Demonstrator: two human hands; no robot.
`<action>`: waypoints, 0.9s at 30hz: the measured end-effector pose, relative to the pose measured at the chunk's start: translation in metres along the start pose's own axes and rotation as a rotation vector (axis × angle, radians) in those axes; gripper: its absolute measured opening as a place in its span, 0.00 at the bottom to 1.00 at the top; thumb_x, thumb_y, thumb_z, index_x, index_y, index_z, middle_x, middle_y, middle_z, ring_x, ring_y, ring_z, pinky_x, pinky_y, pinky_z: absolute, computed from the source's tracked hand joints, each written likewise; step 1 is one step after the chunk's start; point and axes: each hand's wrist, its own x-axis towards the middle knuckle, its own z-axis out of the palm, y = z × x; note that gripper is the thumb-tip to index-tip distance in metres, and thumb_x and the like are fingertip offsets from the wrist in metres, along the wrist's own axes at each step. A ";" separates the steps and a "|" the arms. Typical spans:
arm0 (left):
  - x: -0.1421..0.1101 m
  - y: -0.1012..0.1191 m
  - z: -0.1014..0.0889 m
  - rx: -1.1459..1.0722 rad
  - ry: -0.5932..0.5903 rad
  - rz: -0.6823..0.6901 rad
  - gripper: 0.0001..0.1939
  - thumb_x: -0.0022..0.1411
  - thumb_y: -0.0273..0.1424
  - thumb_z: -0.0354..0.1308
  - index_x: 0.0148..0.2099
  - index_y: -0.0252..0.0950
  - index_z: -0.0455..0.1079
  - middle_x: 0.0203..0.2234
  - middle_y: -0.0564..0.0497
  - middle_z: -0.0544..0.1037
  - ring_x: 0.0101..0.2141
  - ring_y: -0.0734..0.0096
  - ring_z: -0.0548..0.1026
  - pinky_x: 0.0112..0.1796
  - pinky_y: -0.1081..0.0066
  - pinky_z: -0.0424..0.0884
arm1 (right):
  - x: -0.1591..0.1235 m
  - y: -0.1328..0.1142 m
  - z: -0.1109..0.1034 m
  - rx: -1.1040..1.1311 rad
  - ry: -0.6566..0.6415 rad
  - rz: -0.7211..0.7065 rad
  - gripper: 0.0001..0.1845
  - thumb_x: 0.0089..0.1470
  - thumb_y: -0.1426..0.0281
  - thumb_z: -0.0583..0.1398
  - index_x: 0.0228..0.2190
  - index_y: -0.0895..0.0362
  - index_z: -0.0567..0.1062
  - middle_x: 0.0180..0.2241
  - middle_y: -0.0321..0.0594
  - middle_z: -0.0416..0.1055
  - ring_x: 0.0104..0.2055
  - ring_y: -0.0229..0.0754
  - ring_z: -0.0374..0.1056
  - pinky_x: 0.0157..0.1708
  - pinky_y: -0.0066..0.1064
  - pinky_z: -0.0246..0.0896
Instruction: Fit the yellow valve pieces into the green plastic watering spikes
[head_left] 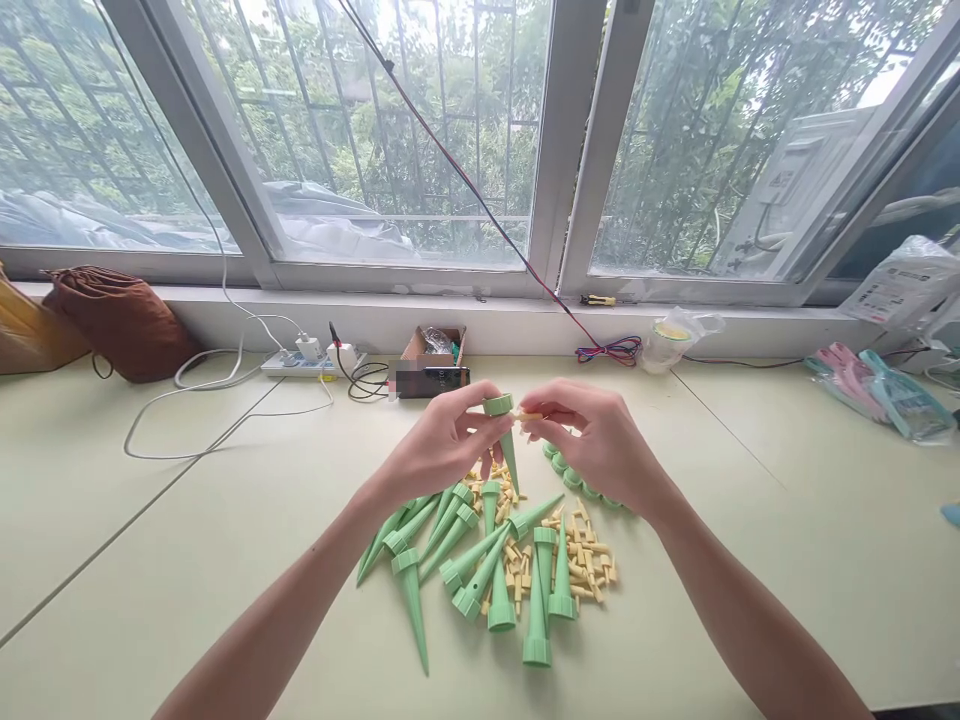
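My left hand (pixel 469 430) is closed round a green plastic watering spike (pixel 498 405), which hangs point down with its wide cap up. In my right hand (pixel 581 425), a small yellow plastic valve piece (pixel 529 416) is pinched between the fingers, its end right beside the spike's cap. Whether the two touch I cannot tell. Below the hands lies a loose heap of green spikes (pixel 409 600), pointing various ways. Many small yellow pieces (pixel 592 560) are scattered among and beside them. Behind my right hand, several green caps (pixel 572 478) sit in a row, partly hidden.
Along the back stand a brown drawstring bag (pixel 127 320), a power strip (pixel 315 362) with white cables, and a small box (pixel 435 345). A coiled wire (pixel 615 350) and plastic cup (pixel 666 345) are at back right. Packaged pink and teal items (pixel 885 390) lie far right.
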 end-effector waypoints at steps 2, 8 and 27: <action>0.000 -0.002 0.001 0.015 0.014 -0.011 0.12 0.65 0.39 0.59 0.40 0.37 0.64 0.25 0.53 0.75 0.24 0.69 0.77 0.20 0.74 0.71 | 0.000 0.001 -0.001 -0.029 -0.006 -0.002 0.07 0.57 0.77 0.61 0.37 0.56 0.77 0.34 0.38 0.75 0.33 0.38 0.74 0.38 0.31 0.73; 0.000 -0.003 0.009 0.104 0.023 -0.037 0.11 0.66 0.40 0.56 0.40 0.37 0.66 0.24 0.54 0.75 0.22 0.72 0.76 0.21 0.74 0.72 | -0.001 0.002 -0.005 -0.118 -0.051 0.007 0.07 0.58 0.77 0.60 0.36 0.56 0.76 0.31 0.36 0.76 0.30 0.37 0.73 0.36 0.31 0.70; 0.001 -0.006 0.019 0.090 0.040 -0.006 0.13 0.67 0.41 0.55 0.36 0.36 0.64 0.26 0.54 0.71 0.25 0.73 0.76 0.22 0.74 0.73 | -0.001 0.002 -0.011 -0.063 -0.110 0.135 0.06 0.60 0.74 0.58 0.32 0.56 0.74 0.21 0.31 0.72 0.20 0.34 0.67 0.25 0.26 0.65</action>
